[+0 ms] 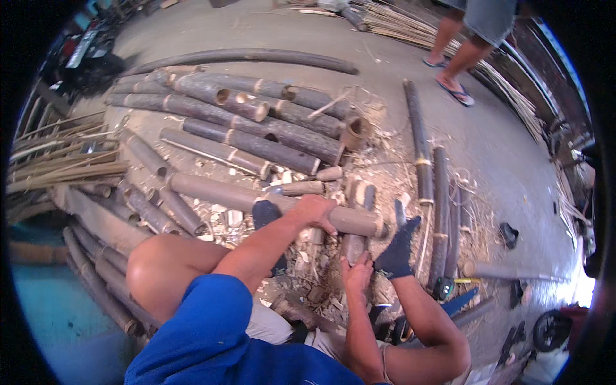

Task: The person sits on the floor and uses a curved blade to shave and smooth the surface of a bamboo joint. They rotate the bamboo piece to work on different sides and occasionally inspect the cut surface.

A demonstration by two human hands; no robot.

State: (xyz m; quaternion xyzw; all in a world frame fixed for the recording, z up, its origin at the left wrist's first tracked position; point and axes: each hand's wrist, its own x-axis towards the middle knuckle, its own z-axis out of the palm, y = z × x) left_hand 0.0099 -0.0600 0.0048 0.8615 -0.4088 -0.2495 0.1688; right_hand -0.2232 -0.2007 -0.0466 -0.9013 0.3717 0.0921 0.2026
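Observation:
A thick brown bamboo pole (pixel 237 194) slants across the floor in front of me, its cut end toward the right. My left hand (pixel 316 212) is closed over it from above, a little short of that end. Beneath the pole, a shorter bamboo piece (pixel 354 246) runs crosswise and shows on both sides. My right hand (pixel 357 271) grips the near end of this piece, its fingers partly hidden. My dark-socked feet, the left (pixel 265 215) and the right (pixel 398 249), flank the work.
Several dark bamboo poles (pixel 237 119) lie stacked beyond, among wood chips. More poles (pixel 441 205) lie to the right, near a tape measure (pixel 443 287). Split strips (pixel 77 163) pile up at left. Another person's sandalled feet (pixel 454 88) stand at the far right.

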